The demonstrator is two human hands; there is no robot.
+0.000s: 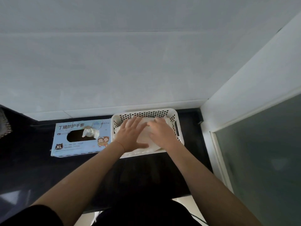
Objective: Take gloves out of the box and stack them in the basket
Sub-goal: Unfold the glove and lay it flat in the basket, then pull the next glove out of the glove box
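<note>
Both hands are down in the white basket point(176, 128) at the far right of the dark counter point(32, 160). The left hand point(132, 136) lies flat with fingers spread, palm pressing on the pale gloves point(145, 137) piled inside. The right hand point(162, 132) rests on the same pile, fingers bent a little; whether it grips anything I cannot tell. Just left of the basket, touching it, lies the blue box point(78, 144), one glove point(91, 132) poking up from its oval opening.
</note>
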